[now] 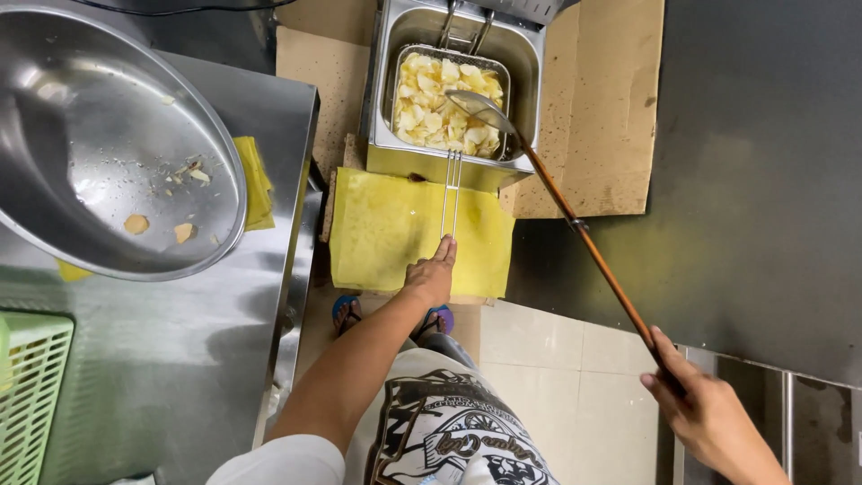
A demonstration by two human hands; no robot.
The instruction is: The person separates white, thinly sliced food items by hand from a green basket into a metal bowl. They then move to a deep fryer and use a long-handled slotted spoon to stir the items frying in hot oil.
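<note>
- Your left hand (432,274), mid frame, has its fingers closed on the wire handle (450,193) of the fry basket (449,99) at the top.
- Your right hand (700,409), lower right, grips the long skimmer (575,220); its scoop sits over the chips (431,108).
- A big metal bowl (108,135) rests on the worktop (180,359), upper left.

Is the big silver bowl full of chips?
No, the big silver bowl on the counter holds only a few crumbs and scraps; the chips sit in the fryer basket.
</note>
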